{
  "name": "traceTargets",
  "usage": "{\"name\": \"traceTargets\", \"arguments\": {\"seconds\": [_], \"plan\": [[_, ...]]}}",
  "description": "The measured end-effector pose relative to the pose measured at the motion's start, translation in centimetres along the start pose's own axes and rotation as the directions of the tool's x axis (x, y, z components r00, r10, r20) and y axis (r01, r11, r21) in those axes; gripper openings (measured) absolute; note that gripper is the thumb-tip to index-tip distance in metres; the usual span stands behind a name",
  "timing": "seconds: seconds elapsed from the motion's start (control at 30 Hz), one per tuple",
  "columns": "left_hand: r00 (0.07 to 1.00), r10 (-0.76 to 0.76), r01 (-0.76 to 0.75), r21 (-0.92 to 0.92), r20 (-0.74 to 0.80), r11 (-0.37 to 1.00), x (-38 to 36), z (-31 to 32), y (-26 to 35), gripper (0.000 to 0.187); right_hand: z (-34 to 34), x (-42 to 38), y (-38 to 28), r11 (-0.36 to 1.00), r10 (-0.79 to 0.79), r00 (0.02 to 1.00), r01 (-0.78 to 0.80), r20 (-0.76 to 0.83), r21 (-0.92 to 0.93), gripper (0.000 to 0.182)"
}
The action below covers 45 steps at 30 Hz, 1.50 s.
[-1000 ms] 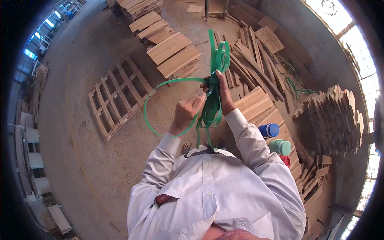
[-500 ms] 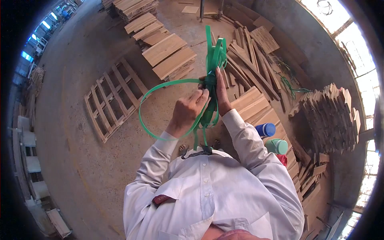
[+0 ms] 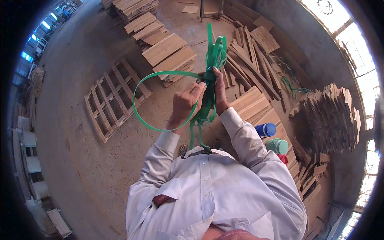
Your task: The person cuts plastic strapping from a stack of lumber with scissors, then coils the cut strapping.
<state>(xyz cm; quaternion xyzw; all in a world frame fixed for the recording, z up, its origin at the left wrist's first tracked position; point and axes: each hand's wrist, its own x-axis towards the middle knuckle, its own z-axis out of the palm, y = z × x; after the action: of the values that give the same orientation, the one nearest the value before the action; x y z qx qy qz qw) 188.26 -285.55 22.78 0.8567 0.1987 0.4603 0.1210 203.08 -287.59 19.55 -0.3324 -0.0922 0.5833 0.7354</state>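
A bundle of green plastic strapping is held upright in front of my chest, folded into loops and wrapped at its middle. My right hand grips the bundle from the right, with the thumb up along the wrapped part. Pinched fingers of my left hand press at the wrap from the left, closed on the strap. One free length of strap bows out to the left in a wide loop and passes across my left wrist. Loose ends hang below the bundle toward my waist. My left fingertips are partly hidden.
A wooden pallet lies on the floor at left. Stacked planks stand ahead, and scrap boards lie beyond my right hand. A blue container and a light green one sit on boards at right, near a tall wood stack.
The free strap loop has moved left and up a little. My left hand has risen slightly along the bundle, nearer the wrap. My right hand keeps its hold.
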Motion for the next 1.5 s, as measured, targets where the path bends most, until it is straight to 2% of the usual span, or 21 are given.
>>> {"name": "traceTargets", "arguments": {"seconds": [0.1, 0.2, 0.23, 0.33, 0.37, 0.47, 0.57, 0.67, 0.77, 0.87, 0.97, 1.07, 1.17, 1.27, 1.37, 1.47, 1.5], "plan": [[0.997, -0.082, 0.082, 0.033, -0.002, 0.996, -0.2, 1.2, -1.2, 0.014, 0.0, -0.7, 0.6, 0.999, 0.002, 1.0, -0.001, 0.01, -0.045, 0.053], [0.992, -0.096, 0.081, 0.162, 0.085, 0.983, 0.1, 1.5, -2.8, 0.014, -1.2, -0.4, 3.6, 0.999, -0.034, 0.999, 0.034, -0.005, -0.034, 0.044], [0.999, 0.032, -0.033, -0.031, -0.021, 0.999, -0.1, 1.7, -2.8, 0.014, 0.6, -2.0, 2.6, 0.996, -0.085, 0.988, 0.082, -0.131, -0.026, 0.037], [0.998, 0.028, -0.026, -0.038, 0.059, 0.999, -0.3, 0.0, -1.1, 0.014, -2.0, -0.5, 1.4, 0.994, 0.108, 0.993, -0.108, 0.039, -0.015, 0.044], [0.999, 0.045, -0.044, -0.062, 0.023, 0.997, -0.3, 0.0, -1.0, 0.016, -2.4, 0.0, 1.5, 0.992, 0.126, 0.988, -0.128, 0.088, 0.017, 0.044], [0.994, -0.001, -0.001, 0.019, 0.107, 1.0, -0.9, -0.7, 0.0, 0.019, -2.8, -0.6, 0.9, 0.982, 0.18, 0.981, -0.174, 0.075, -0.077, 0.037], [0.992, 0.018, -0.03, 0.093, 0.128, 0.995, -1.7, -1.0, 0.4, 0.024, -2.6, -1.5, 0.4, 0.963, 0.047, 0.984, 0.001, 0.172, -0.27, 0.024], [0.989, 0.09, -0.106, 0.136, 0.119, 0.985, -2.6, -0.5, 0.1, 0.03, -2.8, -1.6, 0.8, 0.963, 0.027, 0.983, 0.023, 0.182, -0.268, 0.022], [0.979, 0.118, -0.14, 0.129, 0.165, 0.982, -2.1, -1.4, 1.5, 0.035, -2.5, -1.8, 0.5, 0.928, -0.017, 0.996, 0.05, 0.091, -0.368, 0.023], [0.976, 0.116, -0.142, 0.137, 0.186, 0.98, -2.6, -2.1, 2.7, 0.038, -3.0, -1.3, 0.3, 0.926, -0.017, 0.994, 0.056, 0.108, -0.373, 0.032], [0.953, 0.082, -0.131, 0.154, 0.291, 0.979, -3.7, -1.2, 2.1, 0.037, -2.9, -1.0, 0.2, 0.937, -0.021, 0.989, 0.07, 0.143, -0.342, 0.034], [0.952, 0.025, -0.051, 0.075, 0.306, 0.996, -3.9, -1.0, 1.7, 0.036, -1.9, -1.6, -0.3, 0.911, -0.035, 0.991, 0.085, 0.128, -0.404, 0.035], [0.97, 0.097, -0.119, 0.089, 0.223, 0.989, -3.1, -0.5, 0.9, 0.039, -1.2, -1.9, -0.9, 0.869, -0.102, 0.987, 0.149, 0.123, -0.471, 0.037], [0.967, 0.1, -0.127, 0.099, 0.235, 0.987, -2.2, 0.0, 0.6, 0.039, -1.0, -1.2, -1.5, 0.906, -0.05, 0.998, 0.065, 0.047, -0.419, 0.037], [0.974, 0.107, -0.129, 0.1, 0.199, 0.987, -1.8, 0.9, 0.1, 0.032, -0.9, -1.1, -2.2, 0.88, -0.103, 0.989, 0.142, 0.109, -0.454, 0.037], [0.985, 0.046, -0.059, 0.071, 0.167, 0.996, -2.0, 1.8, 0.0, 0.031, -0.9, -1.1, -2.6, 0.9, -0.096, 0.992, 0.121, 0.081, -0.42, 0.036], [0.983, 0.016, -0.023, 0.032, 0.184, 0.999, -2.2, 1.7, 0.0, 0.037, -1.1, -0.8, -2.6, 0.89, -0.113, 0.989, 0.145, 0.099, -0.433, 0.034]]}}
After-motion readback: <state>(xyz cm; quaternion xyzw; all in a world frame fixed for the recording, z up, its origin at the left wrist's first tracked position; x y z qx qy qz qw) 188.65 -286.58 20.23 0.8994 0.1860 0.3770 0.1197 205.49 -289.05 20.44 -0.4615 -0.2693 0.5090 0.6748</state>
